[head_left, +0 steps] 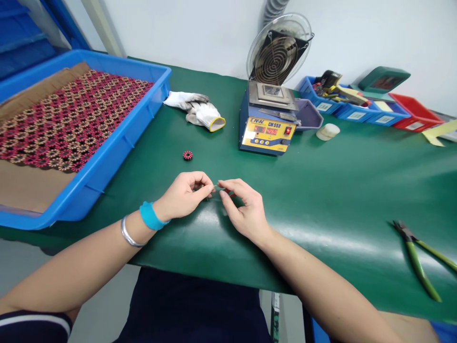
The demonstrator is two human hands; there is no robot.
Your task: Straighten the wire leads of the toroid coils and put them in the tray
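My left hand (187, 194) is closed in a pinch around a small copper-coloured wire-wound coil (203, 186), mostly hidden by the fingers. A thin wire end (215, 186) sticks out from it to the right. Close beside that wire is my right hand (246, 205), its thumb and index fingertips slightly apart; whether the index finger touches the wire I cannot tell. On the green mat beyond my left hand lies a ring coil (187, 156) with pink and black showing.
A blue tray (132, 138) of many ring coils stands at left. White gloves (200, 110) lie behind. A CMW-type yellow-fronted solder pot (266, 133) stands ahead, with a fan (276, 57) above. Green-handled cutters (414, 252) lie at right; small bins (385, 116) line the back.
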